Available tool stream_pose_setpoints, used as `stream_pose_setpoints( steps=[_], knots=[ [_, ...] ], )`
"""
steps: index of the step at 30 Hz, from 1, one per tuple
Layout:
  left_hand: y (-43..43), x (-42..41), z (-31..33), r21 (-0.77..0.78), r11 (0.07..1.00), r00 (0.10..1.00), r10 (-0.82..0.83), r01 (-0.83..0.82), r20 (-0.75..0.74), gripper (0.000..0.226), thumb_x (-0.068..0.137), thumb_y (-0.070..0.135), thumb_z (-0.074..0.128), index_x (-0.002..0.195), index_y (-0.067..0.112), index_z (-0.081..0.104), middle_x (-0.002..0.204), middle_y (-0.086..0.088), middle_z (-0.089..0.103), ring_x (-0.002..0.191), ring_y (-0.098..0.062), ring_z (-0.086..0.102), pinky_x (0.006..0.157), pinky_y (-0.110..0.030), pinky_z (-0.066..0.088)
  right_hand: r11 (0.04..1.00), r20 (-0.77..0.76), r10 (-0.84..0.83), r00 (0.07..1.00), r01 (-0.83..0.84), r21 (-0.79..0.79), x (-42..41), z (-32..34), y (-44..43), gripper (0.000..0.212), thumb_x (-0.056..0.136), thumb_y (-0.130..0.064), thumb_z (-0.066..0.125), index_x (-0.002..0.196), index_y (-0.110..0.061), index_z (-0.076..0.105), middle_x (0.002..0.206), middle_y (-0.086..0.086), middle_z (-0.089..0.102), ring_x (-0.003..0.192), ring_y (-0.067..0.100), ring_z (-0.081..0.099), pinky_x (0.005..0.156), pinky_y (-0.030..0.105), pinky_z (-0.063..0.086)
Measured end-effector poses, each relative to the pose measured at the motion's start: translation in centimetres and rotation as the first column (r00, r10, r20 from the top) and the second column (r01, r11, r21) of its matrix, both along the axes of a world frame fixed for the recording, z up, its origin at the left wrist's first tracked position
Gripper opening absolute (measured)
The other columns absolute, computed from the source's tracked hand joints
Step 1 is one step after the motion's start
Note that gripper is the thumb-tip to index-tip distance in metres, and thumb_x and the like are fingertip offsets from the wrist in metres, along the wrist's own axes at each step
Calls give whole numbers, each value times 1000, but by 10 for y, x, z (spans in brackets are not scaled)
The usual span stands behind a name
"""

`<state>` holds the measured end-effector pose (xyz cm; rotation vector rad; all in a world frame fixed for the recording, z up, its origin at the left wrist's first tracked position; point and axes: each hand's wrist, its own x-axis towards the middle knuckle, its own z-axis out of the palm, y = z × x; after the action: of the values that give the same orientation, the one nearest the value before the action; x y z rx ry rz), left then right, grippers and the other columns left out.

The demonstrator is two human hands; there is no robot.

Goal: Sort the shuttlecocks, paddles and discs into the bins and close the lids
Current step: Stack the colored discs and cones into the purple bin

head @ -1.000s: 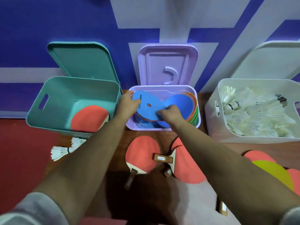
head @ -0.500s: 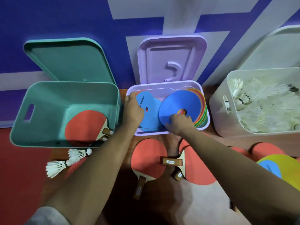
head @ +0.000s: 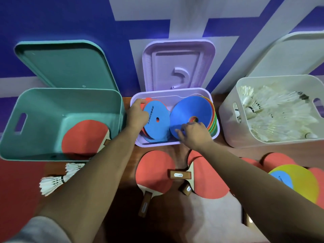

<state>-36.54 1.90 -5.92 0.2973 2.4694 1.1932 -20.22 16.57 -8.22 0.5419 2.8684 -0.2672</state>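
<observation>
We see our left grip (head: 137,114) curled round the edge of the left blue disc (head: 157,123), and our right grip (head: 194,135) pinches the low edge of the right blue disc (head: 191,109). Both discs stand in the purple bin (head: 175,92) at 12 o'clock, with its lid (head: 177,65) up. At 9 o'clock the green bin (head: 43,102) holds one red paddle (head: 84,135). At 2 o'clock the white bin (head: 233,134) is full of shuttlecocks (head: 273,116). On the table (head: 249,151) near us lie two more paddles (head: 154,171), two loose shuttlecocks (head: 52,183) at 8 o'clock and a yellow disc (head: 301,183) at 4 o'clock
</observation>
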Motion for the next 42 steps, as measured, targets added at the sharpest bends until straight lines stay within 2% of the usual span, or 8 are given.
stream_pose_setpoints(
  steps=[3, 6, 11, 16, 19, 24, 31, 42],
  knots=[
    [-2, 3, -4, -163, 979, 976, -149, 123, -160, 51, 80, -8, 51, 128, 8, 53, 130, -14, 54, 119, -32, 52, 91, -27, 40, 1000, -33, 6, 999, -5, 31, 4, 0, 0, 43, 98, -47, 39, 98, -13, 66, 95, 10, 67, 97, 32, 60, 86, 40, 37],
    [-10, 12, -22, -483, 850, 729, -466, 211, -501, 43, 87, 0, 55, 130, 0, 50, 149, -21, 35, 137, -39, 33, 114, -43, 26, 999, -75, 6, 997, -4, 32, 8, 2, -2, 57, 96, -52, 31, 99, -11, 70, 95, 13, 67, 96, 34, 61, 93, 41, 37],
    [-15, 22, -52, -824, 471, 705, -697, 314, -129, 66, 97, 38, 44, 154, 17, 17, 161, -22, -1, 149, -34, -2, 121, -41, -1, 996, -120, 48, 992, -38, 82, 19, -5, -4, 71, 94, -59, 23, 87, -10, 73, 88, 11, 71, 111, 30, 61, 109, 51, 32],
    [-1, 25, -54, -879, 285, 714, -694, 382, 85, 68, 96, 29, 38, 155, 16, 8, 158, -23, -18, 147, -39, -15, 121, -44, -5, 991, -77, 95, 993, -87, 98, 28, -11, 1, 74, 96, -59, 20, 89, -7, 72, 90, 13, 71, 115, 32, 58, 111, 48, 30],
    [1, 34, -40, -778, 504, 796, -605, 376, -7, 59, 93, 30, 48, 147, 13, 33, 159, -23, 7, 147, -39, 7, 120, -42, 9, 996, -218, 86, 972, -83, 26, 36, -5, 4, 61, 94, -56, 33, 92, -8, 70, 93, 12, 69, 111, 33, 60, 107, 47, 36],
    [8, 96, 10, -304, 938, 898, -269, 163, -348, 37, 83, 20, 48, 113, 2, 61, 116, -22, 54, 111, -39, 53, 98, -45, 42, 986, -453, -79, 888, 4, -165, 76, 38, 21, 46, 91, -46, 43, 107, -10, 66, 101, 8, 63, 98, 32, 59, 89, 43, 46],
    [48, 256, 45, 19, 973, 897, -204, 230, -393, 16, 80, 8, 54, 94, 8, 62, 95, -7, 57, 86, -22, 60, 82, -27, 44, 958, -449, -220, 866, 105, -267, 216, 68, 68, 48, 90, -49, 43, 111, -11, 62, 105, 9, 60, 101, 31, 58, 85, 42, 49],
    [139, 423, -25, -249, 885, 913, -408, 393, -10, 40, 85, 22, 64, 117, -1, 54, 118, -21, 53, 108, -36, 53, 90, -39, 39, 860, -96, -511, 854, 506, -71, 403, 11, 147, 49, 82, -38, 66, 115, -3, 57, 116, 21, 55, 105, 42, 54, 87, 47, 43]
  ],
)
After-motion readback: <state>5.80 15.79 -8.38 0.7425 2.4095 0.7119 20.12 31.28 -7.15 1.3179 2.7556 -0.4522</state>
